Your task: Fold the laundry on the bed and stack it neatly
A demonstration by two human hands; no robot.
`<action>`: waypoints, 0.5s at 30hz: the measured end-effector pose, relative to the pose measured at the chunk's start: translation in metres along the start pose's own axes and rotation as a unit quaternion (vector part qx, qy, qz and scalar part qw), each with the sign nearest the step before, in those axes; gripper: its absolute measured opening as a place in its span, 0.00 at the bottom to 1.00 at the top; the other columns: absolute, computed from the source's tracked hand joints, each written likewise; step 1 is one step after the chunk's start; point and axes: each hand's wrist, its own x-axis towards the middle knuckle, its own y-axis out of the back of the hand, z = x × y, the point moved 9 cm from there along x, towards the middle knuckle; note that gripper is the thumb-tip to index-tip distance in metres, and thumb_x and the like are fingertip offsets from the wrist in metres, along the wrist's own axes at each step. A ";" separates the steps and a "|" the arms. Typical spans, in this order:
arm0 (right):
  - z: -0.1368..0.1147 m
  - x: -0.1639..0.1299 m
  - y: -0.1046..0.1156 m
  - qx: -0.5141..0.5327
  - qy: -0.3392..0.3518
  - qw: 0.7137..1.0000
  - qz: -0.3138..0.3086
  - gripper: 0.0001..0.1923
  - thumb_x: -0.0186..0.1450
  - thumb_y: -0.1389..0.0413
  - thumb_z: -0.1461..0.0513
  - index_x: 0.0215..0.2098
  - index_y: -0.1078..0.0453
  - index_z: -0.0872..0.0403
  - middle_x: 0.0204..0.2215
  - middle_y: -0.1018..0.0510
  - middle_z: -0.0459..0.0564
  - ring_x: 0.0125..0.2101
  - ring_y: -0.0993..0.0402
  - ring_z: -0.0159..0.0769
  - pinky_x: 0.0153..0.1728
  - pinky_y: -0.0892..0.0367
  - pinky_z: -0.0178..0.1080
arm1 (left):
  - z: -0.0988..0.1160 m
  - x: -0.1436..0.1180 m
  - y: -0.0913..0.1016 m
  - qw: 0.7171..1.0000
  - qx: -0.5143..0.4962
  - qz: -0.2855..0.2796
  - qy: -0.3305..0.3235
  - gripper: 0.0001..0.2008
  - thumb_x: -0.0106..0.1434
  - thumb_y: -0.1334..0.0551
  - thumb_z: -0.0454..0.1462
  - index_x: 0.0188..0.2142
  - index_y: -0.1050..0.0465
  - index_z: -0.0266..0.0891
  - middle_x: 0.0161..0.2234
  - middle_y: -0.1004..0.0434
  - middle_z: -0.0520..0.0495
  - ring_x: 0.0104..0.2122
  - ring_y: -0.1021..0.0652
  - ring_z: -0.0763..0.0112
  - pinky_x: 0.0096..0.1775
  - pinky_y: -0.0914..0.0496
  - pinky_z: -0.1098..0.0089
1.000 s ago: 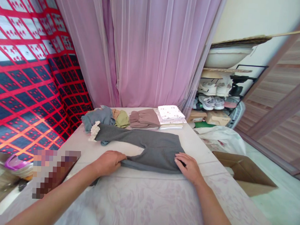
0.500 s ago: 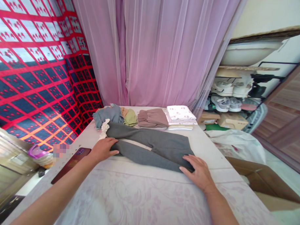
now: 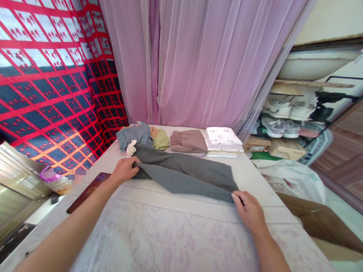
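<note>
Dark grey trousers [image 3: 180,173] lie sideways across the table, waist to the right and legs to the left. My left hand [image 3: 126,168] is closed on the hem of the near leg. My right hand [image 3: 248,209] pinches the near corner of the waist. Between the two hands the near edge is drawn taut and looks slightly raised. White ruffled trim [image 3: 131,148] shows at the far leg's end. A dark red phone [image 3: 88,193] lies beside my left forearm.
Along the back lie a crumpled blue-grey garment [image 3: 135,135], an olive-green cloth [image 3: 161,139], a folded brown garment [image 3: 189,141] and a stack of folded white cloths [image 3: 224,136]. A purple curtain [image 3: 219,66] hangs behind. An open cardboard box [image 3: 321,220] and a shoe rack stand right.
Both hands have gone from resting on the trousers to gripping them. The near leg has been pulled taut and lifted slightly, and the gap between the legs has narrowed.
</note>
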 end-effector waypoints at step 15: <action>0.059 -0.016 0.023 -0.185 -0.174 0.963 -0.093 0.21 0.61 0.53 0.46 0.22 0.29 0.47 0.21 0.23 0.48 0.24 0.28 0.39 0.25 0.43 0.35 | 0.017 -0.029 -0.040 0.962 -0.116 -0.244 -0.040 0.16 0.45 0.50 0.30 0.28 0.26 0.45 0.28 0.23 0.53 0.35 0.24 0.66 0.38 0.33 0.70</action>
